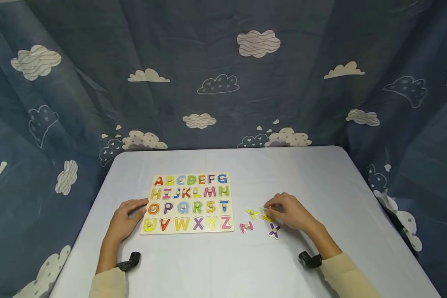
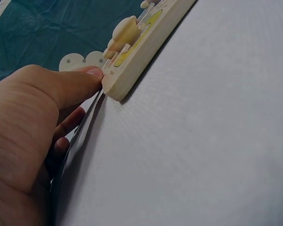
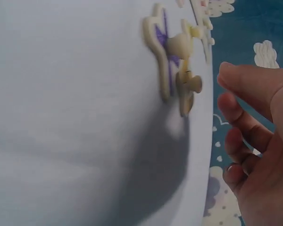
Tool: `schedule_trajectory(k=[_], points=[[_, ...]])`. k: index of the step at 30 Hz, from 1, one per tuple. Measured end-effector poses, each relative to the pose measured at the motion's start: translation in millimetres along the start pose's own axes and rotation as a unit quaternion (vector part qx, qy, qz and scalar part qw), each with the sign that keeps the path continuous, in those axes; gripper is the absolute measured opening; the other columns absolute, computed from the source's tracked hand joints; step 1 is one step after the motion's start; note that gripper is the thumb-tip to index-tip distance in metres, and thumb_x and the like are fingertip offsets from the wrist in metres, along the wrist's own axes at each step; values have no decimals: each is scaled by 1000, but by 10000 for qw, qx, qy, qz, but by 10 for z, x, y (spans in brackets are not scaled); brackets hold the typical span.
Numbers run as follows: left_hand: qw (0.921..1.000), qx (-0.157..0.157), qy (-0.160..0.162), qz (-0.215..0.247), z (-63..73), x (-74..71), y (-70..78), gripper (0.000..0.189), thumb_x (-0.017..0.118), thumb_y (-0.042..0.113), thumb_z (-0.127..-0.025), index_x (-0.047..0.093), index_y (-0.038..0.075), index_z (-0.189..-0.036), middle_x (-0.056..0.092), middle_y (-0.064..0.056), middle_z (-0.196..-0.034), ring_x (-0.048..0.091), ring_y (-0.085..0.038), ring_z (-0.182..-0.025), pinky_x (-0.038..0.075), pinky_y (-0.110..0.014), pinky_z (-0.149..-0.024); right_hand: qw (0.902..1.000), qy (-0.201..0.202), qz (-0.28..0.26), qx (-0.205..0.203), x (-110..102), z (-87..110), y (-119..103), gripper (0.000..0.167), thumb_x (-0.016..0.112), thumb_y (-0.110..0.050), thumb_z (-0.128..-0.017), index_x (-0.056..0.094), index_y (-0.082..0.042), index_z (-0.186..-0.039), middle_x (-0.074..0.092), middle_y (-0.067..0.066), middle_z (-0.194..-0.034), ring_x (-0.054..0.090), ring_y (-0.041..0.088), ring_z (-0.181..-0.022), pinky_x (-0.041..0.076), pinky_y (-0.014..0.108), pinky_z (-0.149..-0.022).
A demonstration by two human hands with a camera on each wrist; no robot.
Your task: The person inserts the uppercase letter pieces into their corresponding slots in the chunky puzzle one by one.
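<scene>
A wooden alphabet puzzle board lies flat on the table, most of its letters topped with small knobs. My left hand rests at the board's left side; its thumb touches the board edge in the left wrist view. To the right lie loose letter pieces: a yellow Y, a pink Z, a purple X and a yellow piece partly covered by fingers. My right hand hovers over that yellow piece, fingers loosely bent. The right wrist view shows nothing between thumb and fingers.
A white cloth covers the table. Behind and beside it hangs a dark blue curtain with cloud prints. Each wrist wears a black camera, the left one near the board's lower left and the right one below the loose pieces.
</scene>
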State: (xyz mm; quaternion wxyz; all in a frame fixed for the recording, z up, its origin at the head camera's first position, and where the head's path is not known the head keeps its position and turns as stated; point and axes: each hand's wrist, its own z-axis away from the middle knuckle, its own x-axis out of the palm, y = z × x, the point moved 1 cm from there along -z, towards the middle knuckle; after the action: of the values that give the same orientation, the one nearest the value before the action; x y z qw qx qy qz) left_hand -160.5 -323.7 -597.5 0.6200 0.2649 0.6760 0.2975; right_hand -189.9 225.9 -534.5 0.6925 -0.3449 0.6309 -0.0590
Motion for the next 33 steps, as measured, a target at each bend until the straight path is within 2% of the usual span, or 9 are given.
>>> schedule_trajectory(k=[3, 6, 10, 16, 21, 24, 28, 31, 33], points=[[10000, 23, 62, 71, 13, 22, -13, 39, 69, 27, -101, 67, 17, -138, 59, -11, -143, 40, -36, -145, 30, -66, -119, 9999, -103, -11, -124, 7, 41, 32, 13, 78, -20, -92, 80, -19, -105, 69, -15, -91, 56, 13, -88, 49, 33, -81], [9999, -50, -76, 129, 46, 86, -34, 40, 69, 30, -100, 67, 18, -138, 59, -10, -145, 40, -36, -146, 30, -65, -119, 9998, -139, 71, -120, 44, 128, 82, 13, 79, -17, -91, 81, -21, -103, 70, -16, -93, 57, 9, -89, 50, 31, -80], [9997, -173, -91, 162, 103, 133, -49, 39, 71, 25, -99, 68, 17, -137, 60, -10, -144, 41, -34, -146, 31, -64, -120, 9995, -276, 117, -120, 75, 180, 134, 15, 79, -16, -91, 81, -20, -105, 69, -16, -94, 56, 9, -88, 49, 28, -78], [10000, -10, 18, 77, 24, 42, -15, 39, 70, 26, -100, 68, 18, -137, 60, -10, -144, 41, -35, -145, 31, -65, -119, 9998, -140, 66, -157, 85, 118, 148, 16, 79, -14, -91, 80, -17, -106, 66, -14, -88, 53, 11, -84, 46, 27, -75], [10000, -42, 44, 77, -12, -16, -11, 38, 71, 24, -99, 68, 18, -137, 60, -9, -144, 41, -34, -146, 31, -65, -120, 9997, 32, 91, -235, 88, 66, 120, 15, 80, -16, -91, 80, -17, -106, 65, -15, -87, 53, 10, -84, 48, 29, -77], [9999, -41, 35, 113, -45, -20, 5, 38, 70, 26, -99, 68, 19, -137, 59, -10, -144, 41, -35, -146, 30, -65, -120, 9991, 290, 138, -259, 63, -2, 80, 14, 80, -17, -91, 80, -18, -104, 65, -16, -86, 54, 10, -86, 52, 34, -81], [9998, -132, 6, 135, -24, 13, 13, 38, 70, 26, -99, 68, 20, -137, 58, -10, -146, 41, -35, -146, 30, -65, -120, 9985, 462, 68, -293, 73, -89, -46, 12, 81, -18, -90, 80, -19, -102, 64, -15, -85, 55, 11, -89, 55, 41, -87], [9998, -139, 3, 112, -16, 1, 4, 39, 71, 25, -99, 68, 19, -137, 59, -9, -146, 41, -35, -146, 30, -64, -120, 9980, 559, -36, -281, 139, -183, -217, 11, 81, -21, -90, 80, -19, -101, 63, -15, -84, 55, 12, -90, 55, 42, -90], [10000, -51, 40, 40, -66, -61, 12, 39, 71, 25, -99, 68, 19, -137, 59, -10, -145, 42, -35, -146, 31, -64, -120, 9973, 675, -109, -278, 187, -285, -352, 13, 81, -25, -91, 80, -18, -102, 63, -15, -84, 55, 13, -91, 54, 41, -90]])
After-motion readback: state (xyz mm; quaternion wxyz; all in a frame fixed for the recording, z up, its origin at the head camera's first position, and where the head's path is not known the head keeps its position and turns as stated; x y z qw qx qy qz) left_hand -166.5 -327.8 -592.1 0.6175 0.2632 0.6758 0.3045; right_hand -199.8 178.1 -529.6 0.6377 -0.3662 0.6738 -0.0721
